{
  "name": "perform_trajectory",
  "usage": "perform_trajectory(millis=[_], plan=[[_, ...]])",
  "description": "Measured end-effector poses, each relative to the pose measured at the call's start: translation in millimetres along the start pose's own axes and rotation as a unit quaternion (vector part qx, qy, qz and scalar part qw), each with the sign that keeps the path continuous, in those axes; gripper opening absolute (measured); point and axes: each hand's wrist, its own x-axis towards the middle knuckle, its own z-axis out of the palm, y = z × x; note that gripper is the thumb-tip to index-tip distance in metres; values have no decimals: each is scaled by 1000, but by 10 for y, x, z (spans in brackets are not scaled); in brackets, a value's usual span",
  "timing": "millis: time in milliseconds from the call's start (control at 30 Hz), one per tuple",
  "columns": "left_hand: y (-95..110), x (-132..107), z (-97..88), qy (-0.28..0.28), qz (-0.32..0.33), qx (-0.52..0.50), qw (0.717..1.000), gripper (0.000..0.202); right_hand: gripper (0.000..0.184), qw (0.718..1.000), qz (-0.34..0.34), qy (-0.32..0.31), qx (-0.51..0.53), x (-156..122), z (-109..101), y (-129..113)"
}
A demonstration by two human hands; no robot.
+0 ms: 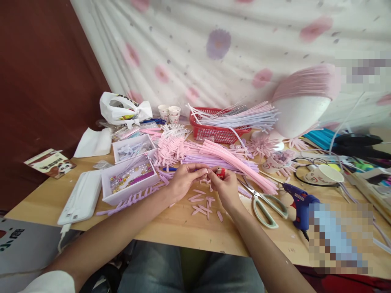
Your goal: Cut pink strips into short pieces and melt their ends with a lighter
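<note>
My left hand (185, 179) is closed in a pinch above the middle of the table, its fingertips on a small pale pink piece (207, 171), apparently cut pipe cleaner. Meeting it from the right, my right hand (226, 188) is closed too. A red lighter (220, 173) with a metal top sticks out of its curled fingers. The two hands' fingertips touch or nearly touch at the pink piece, partly hiding it. Beneath them lie several short pink pipe cleaner pieces (201, 209). Long pink pipe cleaners (238, 165) lie just beyond, over lilac ones (210, 161).
Scissors (265, 202) and a blue glue gun (301, 203) lie to the right, near a paper cup (325, 175). White boxes of beads (128, 191) and a power bank (81, 197) are on the left. A red basket (214, 134) and a white head form (301, 114) stand behind.
</note>
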Motion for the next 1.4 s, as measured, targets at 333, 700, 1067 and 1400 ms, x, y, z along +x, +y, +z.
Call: perform_trajectory(millis=[333, 700, 1067, 1400], plan=[[3, 10, -22, 51, 11, -20, 998, 36, 30, 998, -44, 6, -38, -6, -14, 7], [0, -8, -15, 56, 40, 59, 996, 33, 43, 996, 21, 78, 36, 26, -56, 70], [-15, -23, -27, 61, 137, 127, 980, 30, 48, 993, 82, -19, 86, -17, 2, 55], [-71, -8, -37, 48, 155, 143, 976, 25, 35, 984, 140, -30, 108, -45, -13, 18]])
